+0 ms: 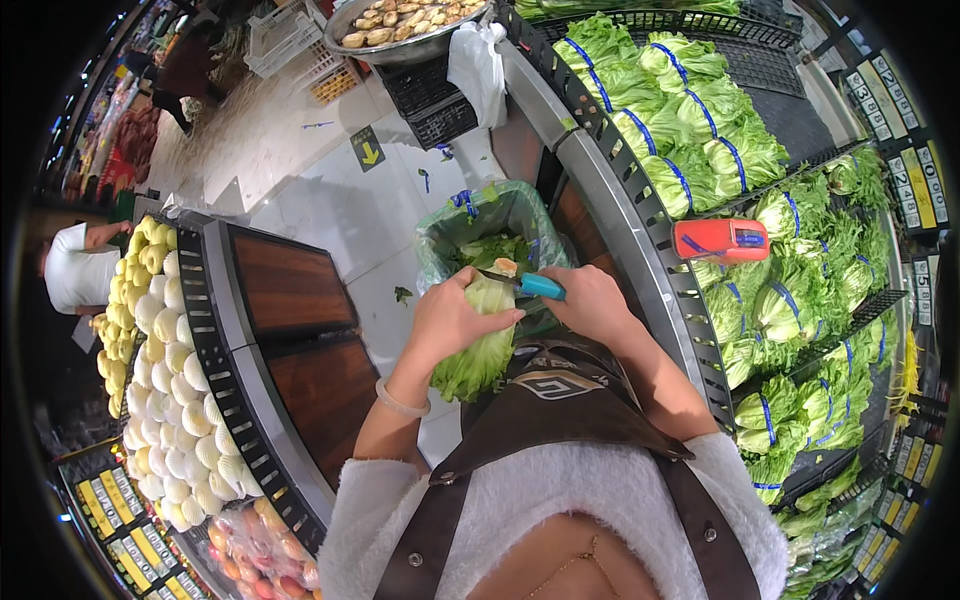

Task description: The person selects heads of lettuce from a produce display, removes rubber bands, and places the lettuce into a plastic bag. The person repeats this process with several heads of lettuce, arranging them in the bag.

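Observation:
My left hand (454,319) grips a head of lettuce (480,360), its leaves hanging toward my apron and its cut stem end pointing away from me. In my right hand (589,300) is a knife with a turquoise handle (541,286). Its dark blade lies across the lettuce just below the pale stem end, close to my left fingers. Beneath both hands stands a bin lined with a green plastic bag (439,244). Loose green leaves (495,247) lie inside it, and bits of blue tape (463,201) stick to its rim.
Banded lettuces (697,112) fill the black-railed shelf on my right, where a red tape dispenser (721,241) rests. Foam-netted fruit (169,375) covers the left stand. Ahead are a metal basin of root vegetables (405,26) on black crates (427,97). A person in white (75,270) stands far left.

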A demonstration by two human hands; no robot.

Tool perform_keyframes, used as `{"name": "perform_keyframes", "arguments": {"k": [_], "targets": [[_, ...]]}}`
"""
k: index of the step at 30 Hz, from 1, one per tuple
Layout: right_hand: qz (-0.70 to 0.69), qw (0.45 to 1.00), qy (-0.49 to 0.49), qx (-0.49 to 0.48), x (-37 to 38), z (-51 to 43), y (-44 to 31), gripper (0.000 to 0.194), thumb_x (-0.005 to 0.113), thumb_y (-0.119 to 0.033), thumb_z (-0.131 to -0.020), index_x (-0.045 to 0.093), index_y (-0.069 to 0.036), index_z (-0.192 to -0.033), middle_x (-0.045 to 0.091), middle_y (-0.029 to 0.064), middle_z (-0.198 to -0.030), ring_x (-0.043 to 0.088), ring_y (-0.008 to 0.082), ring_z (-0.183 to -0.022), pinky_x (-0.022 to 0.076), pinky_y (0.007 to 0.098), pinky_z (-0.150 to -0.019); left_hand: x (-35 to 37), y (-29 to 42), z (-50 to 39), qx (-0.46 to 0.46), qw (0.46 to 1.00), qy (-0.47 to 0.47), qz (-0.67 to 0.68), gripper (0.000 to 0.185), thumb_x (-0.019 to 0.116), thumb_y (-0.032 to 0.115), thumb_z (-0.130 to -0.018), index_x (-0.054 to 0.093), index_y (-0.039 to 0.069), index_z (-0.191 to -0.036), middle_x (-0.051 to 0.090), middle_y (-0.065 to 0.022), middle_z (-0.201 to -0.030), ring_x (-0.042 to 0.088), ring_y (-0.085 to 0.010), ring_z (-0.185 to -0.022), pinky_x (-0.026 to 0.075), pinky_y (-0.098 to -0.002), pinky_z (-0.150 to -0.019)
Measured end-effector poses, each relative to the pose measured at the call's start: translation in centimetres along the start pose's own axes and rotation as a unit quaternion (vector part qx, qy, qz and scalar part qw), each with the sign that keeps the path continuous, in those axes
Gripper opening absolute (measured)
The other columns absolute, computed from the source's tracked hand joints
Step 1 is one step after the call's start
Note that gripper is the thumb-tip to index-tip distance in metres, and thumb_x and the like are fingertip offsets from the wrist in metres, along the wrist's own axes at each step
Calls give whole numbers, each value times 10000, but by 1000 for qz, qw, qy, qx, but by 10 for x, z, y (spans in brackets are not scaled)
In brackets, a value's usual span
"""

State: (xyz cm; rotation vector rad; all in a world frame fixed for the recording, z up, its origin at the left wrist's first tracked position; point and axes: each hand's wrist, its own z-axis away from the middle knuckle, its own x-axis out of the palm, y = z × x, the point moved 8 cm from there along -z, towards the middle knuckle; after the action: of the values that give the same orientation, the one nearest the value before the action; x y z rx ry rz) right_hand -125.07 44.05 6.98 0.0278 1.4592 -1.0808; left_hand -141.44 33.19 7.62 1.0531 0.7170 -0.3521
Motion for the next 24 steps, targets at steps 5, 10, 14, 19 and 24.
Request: {"name": "perform_keyframes", "arguments": {"k": [5, 10, 14, 19, 24], "targets": [[39, 992, -58, 102, 34, -4, 57, 190, 687, -272, -868, 756, -148, -993, 723, 167, -857, 689, 388, -827, 557, 493, -755, -2, -8, 17, 5, 999, 21, 30, 630, 907, 440, -660, 644, 22, -1051, 713, -137, -902, 695, -305, -837, 530, -400, -775], [-375, 871, -213, 235, 83, 19, 66, 551, 554, -578, -989, 755, -67, -1040, 686, 80, -697, 671, 182, -652, 481, 277, -514, -23, 30, 28, 165, 954, 226, -109, 662, 902, 491, -657, 612, 97, -1103, 649, -82, -1039, 617, -280, -985, 460, -440, -932], [-811, 513, -230, 160, 86, 22, -4, 826, 356, -730, -967, 473, -63, -1439, 666, 149, -1201, 715, 255, -939, 543, 287, -609, -2, 83, 52, 414, 850, 287, -155, 786, 791, 709, -674, 554, 167, -1191, 532, -52, -1236, 497, -279, -1183, 304, -499, -1101], [-821, 563, -79, 47, 43, 14, 7, 716, 695, -406, -945, 404, -44, -1489, 554, 147, -1417, 597, 279, -1245, 493, 446, -1052, -14, 76, 58, 341, 885, 309, 78, 619, 812, 582, -762, 588, 111, -1095, 538, -58, -1190, 506, -252, -1155, 360, -431, -1051], [-754, 652, 65, -35, 11, 22, 24, 647, 831, -178, -818, 520, -22, -1363, 647, 71, -1260, 619, 187, -1150, 486, 365, -987, 11, 59, 29, 192, 936, 173, 240, 234, 763, 184, -904, 610, 24, -978, 614, -70, -929, 585, -231, -909, 426, -357, -878]]}}
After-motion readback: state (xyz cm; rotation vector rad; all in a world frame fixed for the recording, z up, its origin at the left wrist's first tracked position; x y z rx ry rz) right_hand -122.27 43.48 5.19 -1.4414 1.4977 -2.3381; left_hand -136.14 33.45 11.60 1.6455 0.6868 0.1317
